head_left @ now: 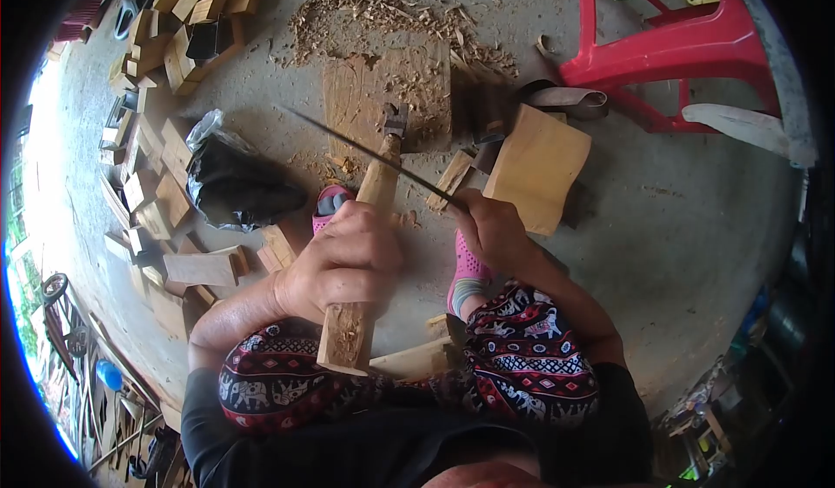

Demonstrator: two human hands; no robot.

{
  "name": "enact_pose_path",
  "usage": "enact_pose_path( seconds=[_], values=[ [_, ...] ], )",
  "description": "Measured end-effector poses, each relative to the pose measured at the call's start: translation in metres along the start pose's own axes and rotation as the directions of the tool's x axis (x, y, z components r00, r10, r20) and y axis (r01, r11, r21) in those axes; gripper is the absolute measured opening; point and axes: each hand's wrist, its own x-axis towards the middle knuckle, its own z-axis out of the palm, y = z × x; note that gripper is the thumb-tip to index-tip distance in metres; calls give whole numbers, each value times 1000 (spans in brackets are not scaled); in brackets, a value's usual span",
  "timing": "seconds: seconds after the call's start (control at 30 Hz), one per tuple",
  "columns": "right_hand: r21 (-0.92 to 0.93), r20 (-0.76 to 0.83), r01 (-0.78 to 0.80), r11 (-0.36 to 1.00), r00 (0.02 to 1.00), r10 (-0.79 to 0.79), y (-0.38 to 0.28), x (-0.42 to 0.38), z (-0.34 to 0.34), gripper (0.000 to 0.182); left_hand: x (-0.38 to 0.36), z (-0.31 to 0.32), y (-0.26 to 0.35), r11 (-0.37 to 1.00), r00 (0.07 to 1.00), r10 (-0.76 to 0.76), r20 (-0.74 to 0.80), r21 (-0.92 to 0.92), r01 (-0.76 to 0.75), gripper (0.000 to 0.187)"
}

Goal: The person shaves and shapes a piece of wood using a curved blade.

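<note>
My left hand (348,257) is wrapped round a pale carved length of wood (346,336). Its thick, rough-cut end points toward my lap, and its narrower far end meets a dark metal fitting (394,121) over a wooden block (357,96). In my right hand (496,231), closed, is a long thin dark blade-like tool (348,140), seen nearly edge-on. The tool slants up to the left and crosses over the wood near its far end. Its handle is hidden by my fingers.
Wood shavings (383,5) cover the block and the floor behind it. Cut wood pieces (156,201) lie along the left, near a black plastic bag (235,183). To the right are a tan block (539,166) and a red plastic stool (678,49). My pink shoes (470,257) flank the work.
</note>
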Motion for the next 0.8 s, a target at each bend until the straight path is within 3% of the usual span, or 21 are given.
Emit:
enact_pose_path(
  seconds=[0.13, 0.23, 0.33, 0.37, 0.5, 0.7, 0.8],
  values=[
    [33, -68, 76, 997, 995, -74, 11, -3, 14, 19, 4, -1, 3, 1000, 999, -25, 33, -12, 25, 18],
    [-95, 83, -222, 970, 970, 230, 38, 6, 17, 19, -1, 0, 3, 1000, 999, -14, 33, -10, 15, 18],
    [-32, -10, -193, 981, 981, 192, 22, 3, 9, 19, -3, -1, 2, 1000, 1000, -7, 29, -25, 8, 18],
    [-12, -68, -110, 994, 992, 109, 17, 3, 9, 19, 0, -1, 1, 1000, 1000, 2, 23, -27, -1, 18],
    [92, 32, -87, 992, 996, 84, 11, 3, 9, 19, 7, 2, 4, 1000, 998, -14, 67, -17, 15, 19],
    [-36, 48, -171, 985, 984, 172, 40, -2, 22, 20, 5, 1, 5, 1000, 997, -19, 69, -16, 20, 21],
    [-34, 0, -107, 994, 994, 107, 32, -10, 17, 19, 6, 1, 5, 1000, 997, -14, 70, -7, 15, 22]
  ],
)
